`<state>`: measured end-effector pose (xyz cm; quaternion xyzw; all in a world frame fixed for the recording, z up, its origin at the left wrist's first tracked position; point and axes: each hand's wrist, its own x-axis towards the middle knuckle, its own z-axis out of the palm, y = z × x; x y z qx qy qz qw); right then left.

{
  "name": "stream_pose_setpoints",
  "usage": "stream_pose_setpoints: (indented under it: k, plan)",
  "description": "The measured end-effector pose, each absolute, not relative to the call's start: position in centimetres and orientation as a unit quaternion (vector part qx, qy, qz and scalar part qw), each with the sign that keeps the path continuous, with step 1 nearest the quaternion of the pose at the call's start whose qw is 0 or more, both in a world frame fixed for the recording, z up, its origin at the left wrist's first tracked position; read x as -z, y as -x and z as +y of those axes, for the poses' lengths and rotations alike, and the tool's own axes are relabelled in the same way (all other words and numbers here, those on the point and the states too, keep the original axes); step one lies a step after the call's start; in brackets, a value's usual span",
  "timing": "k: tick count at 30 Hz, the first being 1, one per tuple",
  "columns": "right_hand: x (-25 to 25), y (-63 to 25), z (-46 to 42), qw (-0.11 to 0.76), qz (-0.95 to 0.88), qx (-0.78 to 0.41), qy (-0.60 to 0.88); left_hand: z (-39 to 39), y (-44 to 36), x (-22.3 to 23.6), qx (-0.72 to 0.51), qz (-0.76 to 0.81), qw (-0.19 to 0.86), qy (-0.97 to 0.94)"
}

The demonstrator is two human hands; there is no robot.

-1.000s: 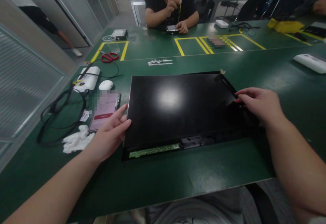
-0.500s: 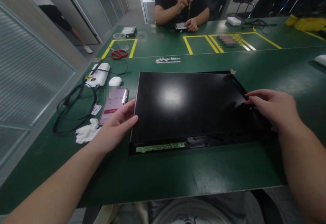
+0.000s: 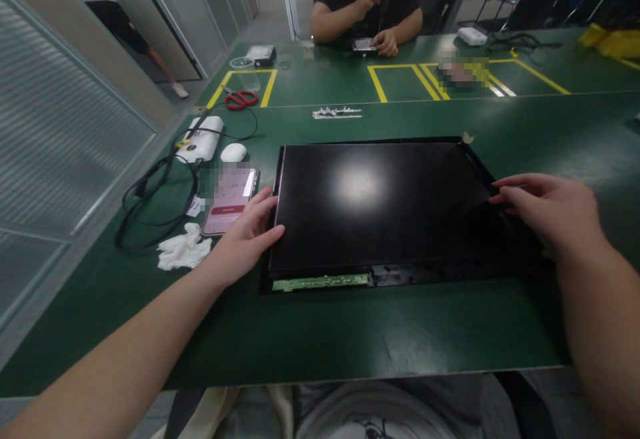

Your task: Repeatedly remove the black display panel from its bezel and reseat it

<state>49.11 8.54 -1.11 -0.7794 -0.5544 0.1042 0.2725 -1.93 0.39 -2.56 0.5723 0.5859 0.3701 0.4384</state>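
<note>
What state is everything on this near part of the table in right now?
Dark panel: face up, unlit, reflecting light
Green circuit board: exposed
Phone: face up, screen lit
White cloth-like item: crumpled
Black cable: loosely looped
Left hand: at panel's left edge
Right hand: fingertips together, by right edge

Between the two hands [image 3: 245, 242], one black screen [image 3: 380, 219] and one green circuit strip [image 3: 323, 282] are seen. Left of the right hand [image 3: 555, 209], one phone [image 3: 231, 202], one crumpled tissue [image 3: 184, 249] and one white oval object [image 3: 233, 153] are counted. Beyond both hands, one pair of red scissors [image 3: 246, 100] and two silver-topped devices [image 3: 261, 54] are found.
</note>
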Motion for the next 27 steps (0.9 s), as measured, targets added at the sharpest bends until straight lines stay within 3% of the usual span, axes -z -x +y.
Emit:
stream_pose_setpoints:
  k: [6,13,27]
  plan:
    - [-0.3,-47.1,8.0,0.297,-0.474,-0.165,0.812,0.4,1.6,2.2,-0.346,0.591,0.418,-0.597]
    - [-0.1,-47.2,8.0,0.328,-0.466,-0.169,0.804,0.5,1.6,2.0,-0.360,0.587,0.450,-0.569]
    - [-1.4,-45.3,7.5,0.390,-0.430,-0.191,0.792,0.6,1.6,2.6,-0.344,0.593,0.409,-0.602]
